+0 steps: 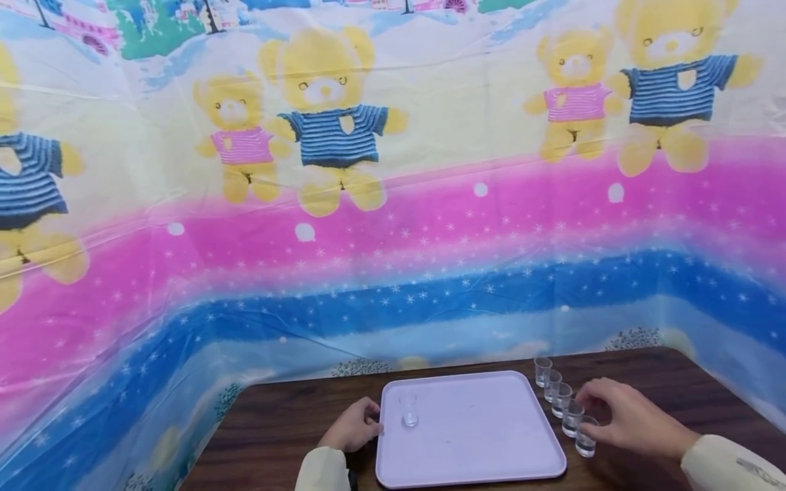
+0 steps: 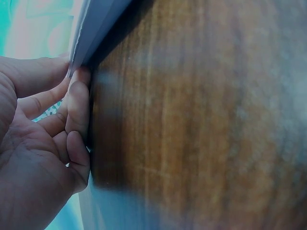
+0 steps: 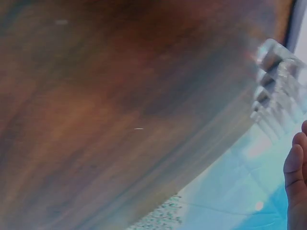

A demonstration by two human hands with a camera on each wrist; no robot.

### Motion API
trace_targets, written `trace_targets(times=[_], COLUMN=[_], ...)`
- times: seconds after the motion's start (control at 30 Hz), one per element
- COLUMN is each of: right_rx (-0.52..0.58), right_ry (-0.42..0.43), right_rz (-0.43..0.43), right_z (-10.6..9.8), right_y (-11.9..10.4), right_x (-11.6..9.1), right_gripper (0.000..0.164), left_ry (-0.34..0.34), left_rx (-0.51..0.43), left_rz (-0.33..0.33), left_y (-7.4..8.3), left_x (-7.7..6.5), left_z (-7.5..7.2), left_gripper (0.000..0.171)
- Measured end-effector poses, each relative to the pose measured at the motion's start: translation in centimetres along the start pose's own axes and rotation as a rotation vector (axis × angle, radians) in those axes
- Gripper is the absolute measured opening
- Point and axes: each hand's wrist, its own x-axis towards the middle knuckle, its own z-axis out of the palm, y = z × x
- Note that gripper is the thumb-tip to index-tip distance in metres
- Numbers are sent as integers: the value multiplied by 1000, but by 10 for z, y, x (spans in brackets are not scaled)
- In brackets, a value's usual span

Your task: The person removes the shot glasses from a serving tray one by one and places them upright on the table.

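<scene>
A pale lilac tray (image 1: 467,429) lies on the table. My left hand (image 1: 354,424) holds its left edge; in the left wrist view, the thumb is above the rim (image 2: 88,36) and curled fingers are below it. One small clear shot glass (image 1: 410,413) stands on the tray's left part. Right of the tray, several similar shot glasses (image 1: 572,419) form a slanting row. My right hand (image 1: 632,417) hovers at the near end of this row, thumb and fingers spread apart beside the nearest glass (image 1: 586,440). Whether it touches that glass is hard to tell.
The dark wooden table (image 1: 288,409) extends to both sides of the tray. Behind it hangs a printed cloth (image 1: 430,204) with bears and snowflakes, which meets the table's back edge.
</scene>
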Motion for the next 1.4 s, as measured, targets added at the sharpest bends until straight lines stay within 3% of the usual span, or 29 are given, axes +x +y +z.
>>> trace_targets(times=[0.07,0.2,0.37,0.67,1.0,1.4], right_rx=[-11,-13,-18,91,169,201], right_ry=[20,-34,-40,-139,-175,-168], right_rz=[-17,28,26,25,-26,5], right_z=[2,5,14,43,64,95], right_y=[-4,-14,-29,-63,-91,-112], right_x=[7,26,55,101,124,145], right_gripper=[28,30,32,43,41,38], left_ry=[4,10,21,35,46,45], left_rx=[0,0,8,16,24,1], left_rz=[-9,-18,-31,-5,-10,-40], left_y=[0,-1,0,0,5,3], left_x=[-1,-1,-2,-2,-4,-4], left_z=[0,0,-1,1,1,1], left_gripper=[22,23,23,22,23,23])
